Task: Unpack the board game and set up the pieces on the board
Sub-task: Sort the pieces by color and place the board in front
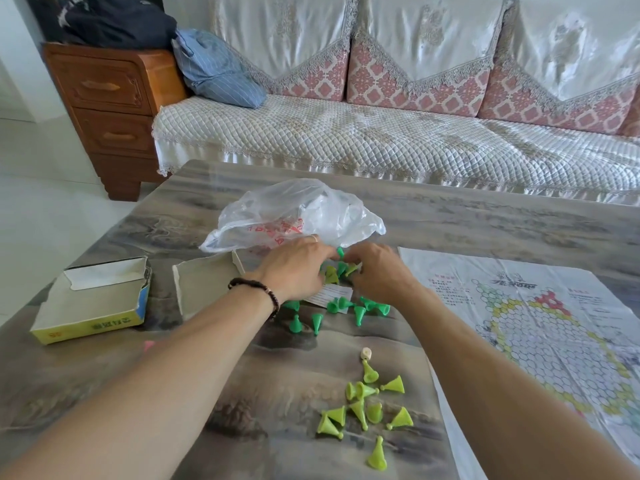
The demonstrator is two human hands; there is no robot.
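Open box [93, 306] far left. L hand [298, 268] & R hand [377, 271] meet mid-table w/ fingers curled among green pieces [341, 268] by plastic bag [294, 213] — exact pinch unclear. Lime pieces [367, 407] near. Board sheet [540, 337] right.

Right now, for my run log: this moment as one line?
step: sorting pieces | left hand, right hand: in dark green pieces | board sheet: bare

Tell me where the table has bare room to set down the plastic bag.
Bare table lies beyond the game sheet, right of the plastic bag, and near the left edge before the yellow box. The middle is crowded: dark green pawns, light green pawns, both hands.
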